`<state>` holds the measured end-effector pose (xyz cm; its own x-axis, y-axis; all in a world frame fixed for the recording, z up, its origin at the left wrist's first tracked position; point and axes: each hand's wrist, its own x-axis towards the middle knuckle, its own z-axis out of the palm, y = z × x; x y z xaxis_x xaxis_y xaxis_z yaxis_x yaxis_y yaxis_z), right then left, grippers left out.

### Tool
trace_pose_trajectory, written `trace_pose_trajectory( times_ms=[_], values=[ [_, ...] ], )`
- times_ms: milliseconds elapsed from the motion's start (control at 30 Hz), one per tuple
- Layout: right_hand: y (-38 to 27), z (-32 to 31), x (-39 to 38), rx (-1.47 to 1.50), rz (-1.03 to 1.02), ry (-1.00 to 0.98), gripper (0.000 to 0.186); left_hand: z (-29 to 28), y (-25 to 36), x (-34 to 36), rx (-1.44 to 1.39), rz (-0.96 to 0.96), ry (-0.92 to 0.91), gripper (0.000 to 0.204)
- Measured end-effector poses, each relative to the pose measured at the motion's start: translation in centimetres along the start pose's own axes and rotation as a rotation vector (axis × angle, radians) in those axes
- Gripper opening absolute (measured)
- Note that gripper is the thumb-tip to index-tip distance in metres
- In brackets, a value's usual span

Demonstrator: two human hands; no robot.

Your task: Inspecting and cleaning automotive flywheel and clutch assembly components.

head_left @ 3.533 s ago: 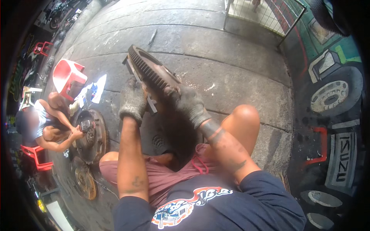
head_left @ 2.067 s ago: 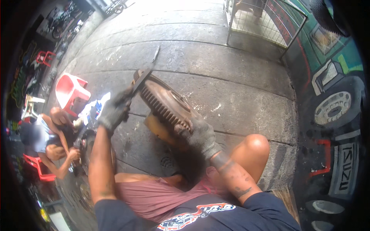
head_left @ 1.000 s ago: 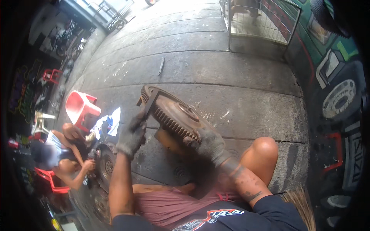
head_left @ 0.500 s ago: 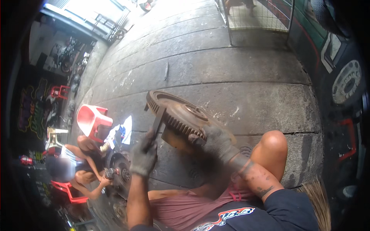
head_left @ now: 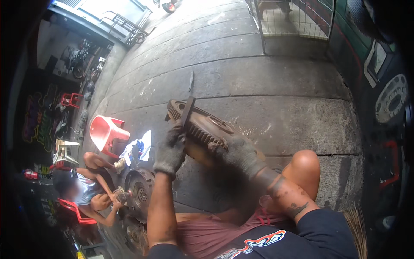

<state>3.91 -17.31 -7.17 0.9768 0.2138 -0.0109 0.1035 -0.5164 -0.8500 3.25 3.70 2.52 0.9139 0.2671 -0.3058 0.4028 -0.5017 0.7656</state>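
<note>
A rusty flywheel (head_left: 206, 122) with a toothed ring gear round its rim is held up tilted in front of me. My left hand (head_left: 169, 149), in a grey glove, is closed around a flat dark metal bar, which looks like a file (head_left: 188, 113). The bar lies across the teeth at the flywheel's left side, its tip reaching past the upper edge. My gloved right hand (head_left: 239, 158) grips the flywheel's near right rim. Below the wheel, a yellowish surface (head_left: 196, 156) shows partly; dark blur hides the rest.
At the left a co-worker (head_left: 92, 194) sits on a red chair, a tool in hand, by another flywheel (head_left: 141, 193). Beyond stand a red plastic chair (head_left: 108, 133) and a white stool (head_left: 66, 152). A thin metal strip (head_left: 191, 81) lies on the concrete; a wire cage (head_left: 295, 23) stands far right.
My left hand has pushed the bar forward and up across the teeth, so its tip now sticks out past the rim. The right hand keeps its grip. The view has shifted slightly.
</note>
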Motion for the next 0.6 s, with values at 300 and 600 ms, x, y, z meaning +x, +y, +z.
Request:
trace_pose_trajectory(
  times_ms=[300, 600],
  values=[
    [-0.5, 0.4, -0.4, 0.068, -0.026, -0.033, 0.055, 0.8, -2.9, -4.1, 0.129, 0.227, 0.131, 0.042],
    [-2.2, -0.2, 0.2, 0.008, -0.015, 0.047, 0.058, 1.8, -4.9, -6.8, 0.355, 0.368, 0.105, 0.045]
  ],
)
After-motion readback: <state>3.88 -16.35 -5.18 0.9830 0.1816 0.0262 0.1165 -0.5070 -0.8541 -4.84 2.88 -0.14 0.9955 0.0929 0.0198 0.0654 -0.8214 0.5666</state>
